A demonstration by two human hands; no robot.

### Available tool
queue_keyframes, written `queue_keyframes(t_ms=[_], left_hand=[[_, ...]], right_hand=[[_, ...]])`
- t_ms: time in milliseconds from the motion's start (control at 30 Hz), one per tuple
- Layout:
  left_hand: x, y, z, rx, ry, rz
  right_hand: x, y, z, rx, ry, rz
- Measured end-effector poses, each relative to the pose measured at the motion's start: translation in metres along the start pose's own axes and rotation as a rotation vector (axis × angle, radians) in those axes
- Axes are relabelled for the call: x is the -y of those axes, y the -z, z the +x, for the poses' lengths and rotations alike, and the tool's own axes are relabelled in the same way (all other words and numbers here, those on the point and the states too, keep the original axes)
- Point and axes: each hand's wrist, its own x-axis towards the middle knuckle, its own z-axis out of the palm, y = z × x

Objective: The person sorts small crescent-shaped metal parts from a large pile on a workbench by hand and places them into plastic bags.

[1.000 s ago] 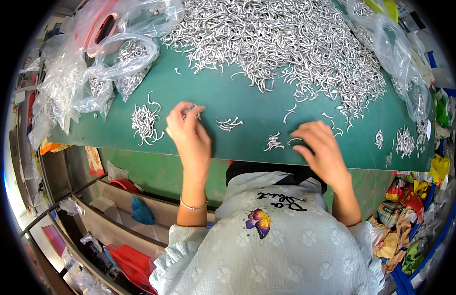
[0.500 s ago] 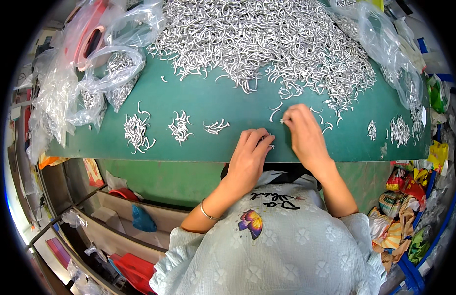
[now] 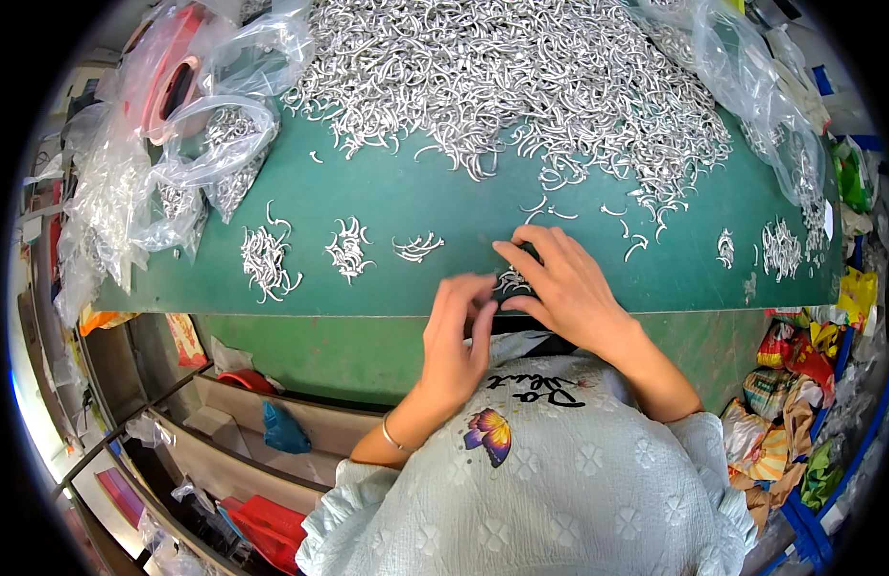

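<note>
Small curved silver metal pieces lie in a little cluster [image 3: 511, 280] near the front edge of the green table [image 3: 396, 202]. My right hand [image 3: 571, 290] arches over the cluster's right side, open, with thumb and fingers apart around it. To the left of the same cluster is my left hand [image 3: 456, 331], its thumb standing off from bent fingers. Its fingertips are a little blurred, and no piece shows in it. A few loose curved pieces [image 3: 548, 209] lie just beyond my right hand.
A large heap of the same pieces [image 3: 521, 86] covers the far side. Small piles [image 3: 266, 261] sit at left, others [image 3: 780, 252] at right. Clear plastic bags [image 3: 224, 144] holding pieces stand at far left, another bag [image 3: 751, 86] at far right. Shelving [image 3: 262, 413] is below left.
My right hand has moved left and nearer, from the loose pieces to the small cluster, and its fingers have spread. My left hand has drawn back left, uncovering the cluster.
</note>
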Motion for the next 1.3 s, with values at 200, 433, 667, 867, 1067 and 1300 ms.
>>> queue_keyframes(t_ms=[200,433,667,867,1067,1300], left_hand=[[0.028,-0.007,-0.027,0.404,0.858,-1.151],[0.082,-0.042,-0.029,0.215,1.011,-1.748],[0.023,-0.049,-0.021,0.506,0.954,-0.88],[-0.067,-0.093,0.041,0.727,0.602,-0.899],[-0.085,-0.233,0.104,0.269,0.336,-0.974],[-0.08,-0.274,0.11,0.303,-0.264,-0.325]], right_hand=[[-0.009,-0.021,-0.009,-0.018,0.13,0.075],[0.001,-0.019,-0.05,0.013,0.252,0.122],[-0.006,-0.022,-0.087,-0.517,0.152,0.462],[-0.025,0.012,-0.109,-1.235,-0.267,0.363],[-0.075,0.049,-0.132,-1.511,-0.439,0.948],[-0.104,0.066,-0.152,-1.453,-0.486,0.994]])
